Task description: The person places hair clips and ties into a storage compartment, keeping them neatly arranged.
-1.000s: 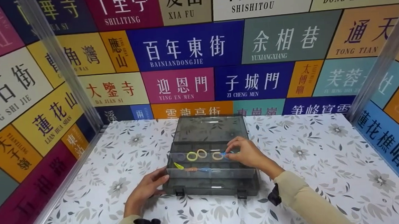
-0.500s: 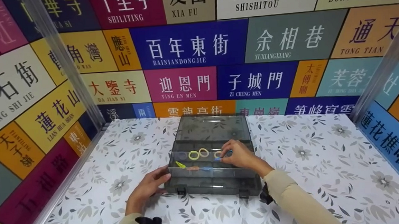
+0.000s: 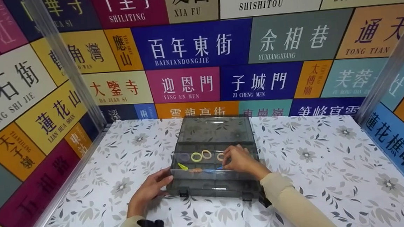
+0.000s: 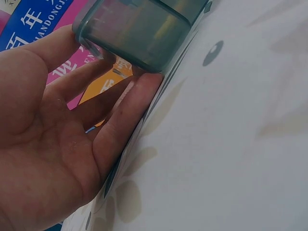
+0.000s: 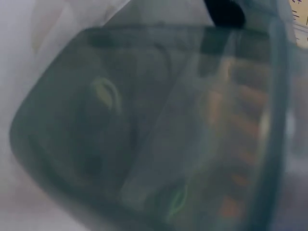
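Note:
A smoky clear plastic box (image 3: 213, 188) stands on the table with its lid (image 3: 217, 129) raised at the back. Yellow (image 3: 196, 157) and peach (image 3: 207, 154) rings, like small hair ties, lie in its compartments. In front are a yellow clip (image 3: 182, 166), an orange piece (image 3: 195, 170) and a blue piece (image 3: 209, 171). My left hand (image 3: 151, 187) holds the box's left side, thumb at the rim; the left wrist view shows its fingers (image 4: 130, 108) at the corner. Over the right compartments, my right hand (image 3: 241, 160) pinches a small blue clip (image 3: 220, 168), mostly hidden by the fingers.
White cloth (image 3: 318, 176) with grey leaves and flowers covers the table around the box. Two black latches (image 3: 183, 193) stick out at the box's front. A wall (image 3: 198, 47) of coloured name signs rises behind, with clear posts (image 3: 377, 53) at the sides.
My right hand has moved the blue clip slightly toward the front of the box, its fingertips now lower over the compartments. My left hand stays on the box's side.

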### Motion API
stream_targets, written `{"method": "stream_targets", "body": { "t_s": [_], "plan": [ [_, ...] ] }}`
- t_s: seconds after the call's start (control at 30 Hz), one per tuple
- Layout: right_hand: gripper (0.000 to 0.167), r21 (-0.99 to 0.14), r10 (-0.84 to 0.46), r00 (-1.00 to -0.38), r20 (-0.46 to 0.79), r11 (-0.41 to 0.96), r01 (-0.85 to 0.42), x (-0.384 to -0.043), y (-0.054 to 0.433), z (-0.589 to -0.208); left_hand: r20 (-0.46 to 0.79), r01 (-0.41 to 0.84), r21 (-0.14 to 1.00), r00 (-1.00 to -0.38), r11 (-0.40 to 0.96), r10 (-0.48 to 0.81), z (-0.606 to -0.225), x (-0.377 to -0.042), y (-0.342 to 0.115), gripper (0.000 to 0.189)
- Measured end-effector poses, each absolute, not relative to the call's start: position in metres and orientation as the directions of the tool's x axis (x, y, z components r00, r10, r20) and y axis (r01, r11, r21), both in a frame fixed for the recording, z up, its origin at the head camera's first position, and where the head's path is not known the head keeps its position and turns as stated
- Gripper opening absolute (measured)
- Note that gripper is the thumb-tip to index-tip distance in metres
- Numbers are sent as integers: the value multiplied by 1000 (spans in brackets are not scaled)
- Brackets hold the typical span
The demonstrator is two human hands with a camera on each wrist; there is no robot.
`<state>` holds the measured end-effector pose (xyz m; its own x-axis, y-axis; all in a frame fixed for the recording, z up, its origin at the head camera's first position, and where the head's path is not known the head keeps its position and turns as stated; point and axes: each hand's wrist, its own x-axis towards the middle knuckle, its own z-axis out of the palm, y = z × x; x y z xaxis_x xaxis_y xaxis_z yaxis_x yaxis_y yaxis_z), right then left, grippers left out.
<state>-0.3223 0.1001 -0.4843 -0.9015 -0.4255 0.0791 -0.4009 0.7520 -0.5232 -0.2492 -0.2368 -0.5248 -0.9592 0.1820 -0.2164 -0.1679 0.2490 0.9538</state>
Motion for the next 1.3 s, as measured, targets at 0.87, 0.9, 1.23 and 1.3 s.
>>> {"method": "stream_targets", "body": {
  "t_s": [0.87, 0.9, 1.23, 1.3],
  "plan": [
    [14, -603, -524, -824, 214, 593, -534, -292, 129, -457, -227, -182, 953, -958, 241, 176, -524, -246, -235, 62],
    [15, -598, -533, -815, 228, 583, -549, -289, 133, -454, -229, -184, 952, -958, 243, 175, -524, -246, -235, 62],
    [22, -592, -619, -734, 277, 492, -639, -274, 185, -441, -216, -171, 954, -962, 244, 168, -523, -245, -235, 62],
    [20, -605, -621, -742, 253, 497, -622, -275, 197, -443, -217, -173, 953, -962, 249, 165, -523, -245, -236, 62]
  ]
}}
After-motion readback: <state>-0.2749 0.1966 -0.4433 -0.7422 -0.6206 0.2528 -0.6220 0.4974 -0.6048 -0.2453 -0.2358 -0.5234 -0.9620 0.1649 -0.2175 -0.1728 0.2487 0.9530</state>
